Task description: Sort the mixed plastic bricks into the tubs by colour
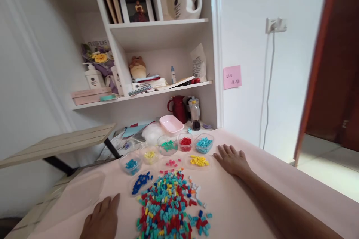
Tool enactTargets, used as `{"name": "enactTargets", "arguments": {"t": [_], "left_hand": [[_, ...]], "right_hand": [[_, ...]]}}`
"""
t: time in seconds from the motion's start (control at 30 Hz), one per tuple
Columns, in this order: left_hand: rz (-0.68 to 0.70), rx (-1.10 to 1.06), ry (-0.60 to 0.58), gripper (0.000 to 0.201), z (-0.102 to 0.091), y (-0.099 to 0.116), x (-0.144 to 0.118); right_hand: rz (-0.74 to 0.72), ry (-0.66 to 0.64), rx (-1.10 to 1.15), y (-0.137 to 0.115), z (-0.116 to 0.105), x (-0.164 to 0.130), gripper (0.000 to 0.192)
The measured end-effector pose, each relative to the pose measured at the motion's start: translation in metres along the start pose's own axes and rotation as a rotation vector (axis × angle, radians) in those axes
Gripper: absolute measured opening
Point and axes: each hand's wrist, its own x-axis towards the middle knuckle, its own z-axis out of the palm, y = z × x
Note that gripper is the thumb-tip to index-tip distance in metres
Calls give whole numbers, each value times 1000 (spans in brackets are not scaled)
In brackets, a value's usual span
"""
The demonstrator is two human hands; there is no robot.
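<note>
The table cover (252, 201) is pale pink. On it lies a heap of beads (169, 205), mostly teal and red with bits of yellow, blue and white. Clear cups behind hold sorted colours: blue (131, 164), yellow (150, 155), green (168, 145), red (185, 142) and light blue (204, 143). A loose dark blue pile (141, 181) sits beside (plus a yellow one (199, 161)). The jug (177, 108) is dark red, the wall note (232, 77) pink

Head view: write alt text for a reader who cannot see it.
A mixed pile of coloured beads lies on a pink table between the left hand and right hand, both flat and holding nothing. Behind stand small tubs of sorted colours.
</note>
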Motion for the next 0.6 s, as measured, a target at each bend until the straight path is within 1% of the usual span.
{"name": "enactTargets", "arguments": {"t": [0.07,0.1,0.2,0.33,0.47,0.6], "left_hand": [[-14,-21,-12,64,-10,9,-6],[-35,-24,3,64,-12,13,-8],[-114,-53,69,60,-8,20,-11],[-126,-80,103,56,1,18,-11],[-123,-93,98,56,3,16,-10],[-122,-110,125,55,4,15,-9]], "right_hand": [[-17,26,-3,3,3,0,61],[-35,34,-1,5,4,0,60],[-77,25,23,12,9,2,59],[-84,-13,72,22,16,9,59],[-90,-36,95,27,19,13,59],[-81,-33,122,27,17,13,56]]}}
